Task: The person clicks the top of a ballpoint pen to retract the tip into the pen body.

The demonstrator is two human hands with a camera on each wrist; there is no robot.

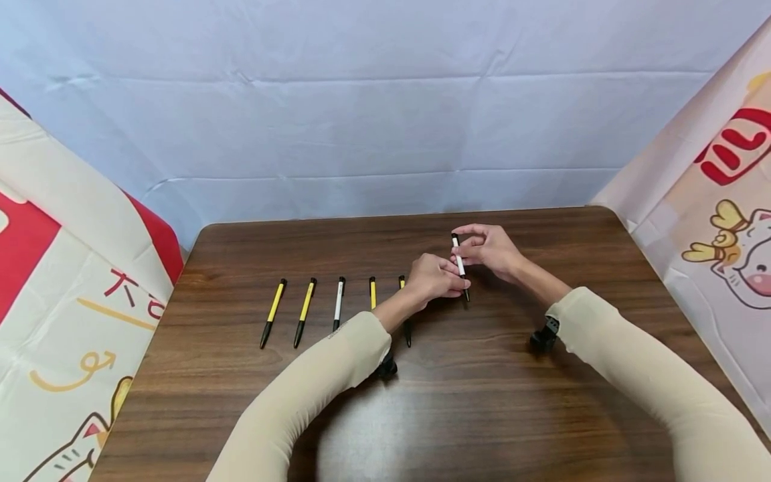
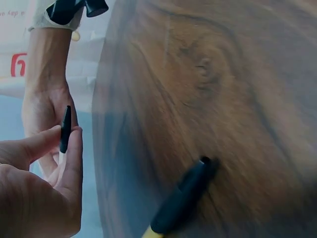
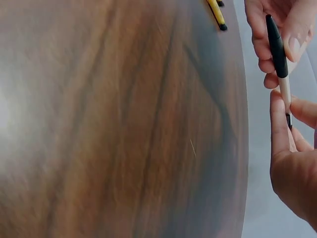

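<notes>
A white pen with a black grip and black top is held off the table between both hands, tip pointing toward the person. My left hand pinches its black grip between thumb and finger. Higher up, the thumb and fingers of my right hand pinch the white barrel near the top end. Beside the left hand, a yellow pen lies on the table, partly covered by the left wrist. Another yellow pen lies half hidden behind the left forearm.
To the left, two yellow pens and a white pen lie in the same row on the brown wooden table. A white cloth backdrop hangs behind the table, with printed cloths at both sides.
</notes>
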